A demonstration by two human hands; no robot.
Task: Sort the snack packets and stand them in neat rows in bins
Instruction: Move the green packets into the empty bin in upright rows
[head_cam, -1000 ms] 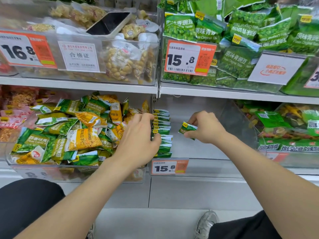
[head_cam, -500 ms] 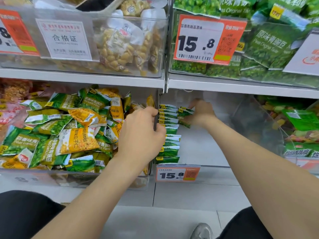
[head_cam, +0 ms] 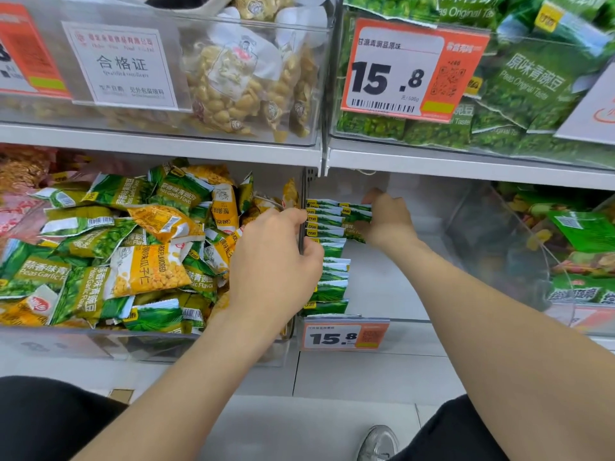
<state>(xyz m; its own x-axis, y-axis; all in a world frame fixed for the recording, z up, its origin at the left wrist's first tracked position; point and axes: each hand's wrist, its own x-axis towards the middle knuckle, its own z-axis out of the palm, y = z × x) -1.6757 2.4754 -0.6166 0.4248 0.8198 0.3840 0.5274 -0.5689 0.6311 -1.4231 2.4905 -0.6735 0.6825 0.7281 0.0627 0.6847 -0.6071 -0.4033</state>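
A row of small green pea packets [head_cam: 330,272] stands on edge along the left wall of a clear bin [head_cam: 399,294] on the lower shelf. My right hand [head_cam: 387,224] reaches to the far end of that row and pinches a green packet [head_cam: 355,218] against the rear packets. My left hand [head_cam: 276,261] has its fingers curled over the clear wall between the two bins, thumb against the row. To the left, a second bin [head_cam: 100,341] holds a jumbled heap of green and yellow packets [head_cam: 139,261].
An orange 15.8 price tag [head_cam: 344,336] hangs on the bin's front. Another bin of mixed green packets [head_cam: 582,247] sits to the right. The upper shelf [head_cam: 199,144] overhangs, carrying bins of nuts [head_cam: 253,81] and large pea bags [head_cam: 532,88]. My shoe [head_cam: 377,442] is on the floor.
My right hand carried the green packet from the middle of the bin to the far end of the row. My left hand stayed on the wall. The view moved closer.
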